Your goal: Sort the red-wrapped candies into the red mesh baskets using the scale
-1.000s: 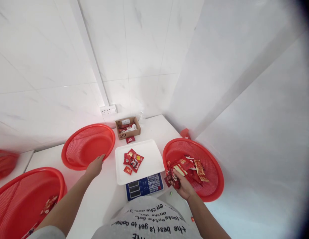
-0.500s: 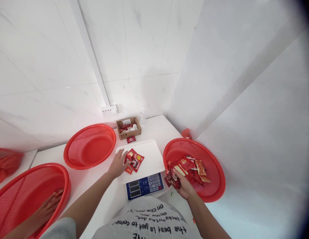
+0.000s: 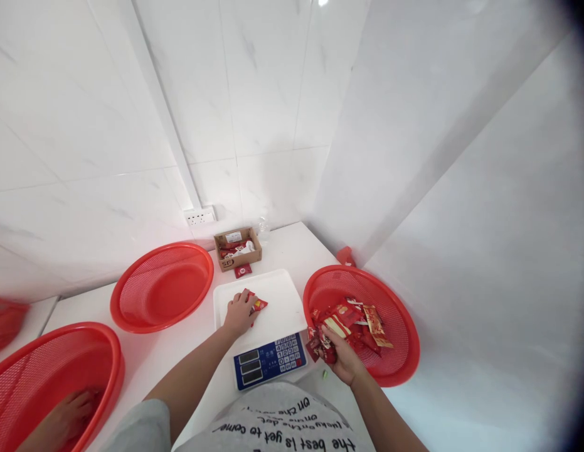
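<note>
On the white tray (image 3: 282,301) of a scale, my left hand (image 3: 241,314) is closed over some red snack packets (image 3: 258,305), which it partly hides. The scale's blue keypad panel (image 3: 270,360) shows below the tray. My right hand (image 3: 341,355) grips several small dark red packets (image 3: 320,345) at the near left rim of the right red basket (image 3: 411,326). More red packets (image 3: 352,314) and a gold-and-red one (image 3: 377,325) lie inside that basket.
A cardboard box (image 3: 238,249) of packets stands behind the tray, with a red packet (image 3: 243,270) before it. Red baskets (image 3: 162,285) (image 3: 113,358) stand at the left; another person's hand (image 3: 68,417) reaches into the nearer one. A red bag (image 3: 7,320) lies far left.
My left hand has moved onto the tray's packets and closed over them. My right hand keeps its packets. The other person's hand has shifted lower and curled. The view has moved slightly.
</note>
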`<state>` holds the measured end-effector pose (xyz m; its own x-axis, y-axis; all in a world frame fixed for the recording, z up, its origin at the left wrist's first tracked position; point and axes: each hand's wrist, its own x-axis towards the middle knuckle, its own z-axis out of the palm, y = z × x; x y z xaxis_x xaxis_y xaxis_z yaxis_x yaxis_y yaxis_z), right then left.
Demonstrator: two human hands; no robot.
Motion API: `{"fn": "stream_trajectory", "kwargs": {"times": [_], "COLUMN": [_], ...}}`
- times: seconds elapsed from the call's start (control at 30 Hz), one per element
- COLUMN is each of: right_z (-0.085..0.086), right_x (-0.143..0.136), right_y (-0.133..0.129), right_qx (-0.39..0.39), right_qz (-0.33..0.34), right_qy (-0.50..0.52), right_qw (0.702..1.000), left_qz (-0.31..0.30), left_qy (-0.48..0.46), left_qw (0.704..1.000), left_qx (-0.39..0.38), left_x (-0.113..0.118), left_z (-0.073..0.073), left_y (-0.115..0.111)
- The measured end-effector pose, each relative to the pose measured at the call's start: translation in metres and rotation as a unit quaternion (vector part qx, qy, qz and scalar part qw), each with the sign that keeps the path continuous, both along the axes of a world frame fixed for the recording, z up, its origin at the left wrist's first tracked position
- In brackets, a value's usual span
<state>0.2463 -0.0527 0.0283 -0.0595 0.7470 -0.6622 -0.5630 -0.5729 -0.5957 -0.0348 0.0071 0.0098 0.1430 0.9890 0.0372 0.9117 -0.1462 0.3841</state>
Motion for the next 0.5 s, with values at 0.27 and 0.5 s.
{"fn": "stream_trajectory", "kwargs": {"times": [0.27, 0.5], "right_z": [0.001, 0.001], "right_x": [0.000, 0.002], "right_y": [-0.002, -0.002], "right_qx": [0.009, -0.008], "right_qz": [-0.003, -0.003], "right_qy": [0.007, 0.003], "right_qw": [1.000, 1.000], "left_qz": [0.109, 0.250], "left_qy": [-0.142, -0.179], "left_qw": [0.983, 0.944], "left_qx": [0.043, 0.117], "left_x": [-0.011, -0.077], "left_z": [0.017, 0.070], "left_y": [0.029, 0.035]}}
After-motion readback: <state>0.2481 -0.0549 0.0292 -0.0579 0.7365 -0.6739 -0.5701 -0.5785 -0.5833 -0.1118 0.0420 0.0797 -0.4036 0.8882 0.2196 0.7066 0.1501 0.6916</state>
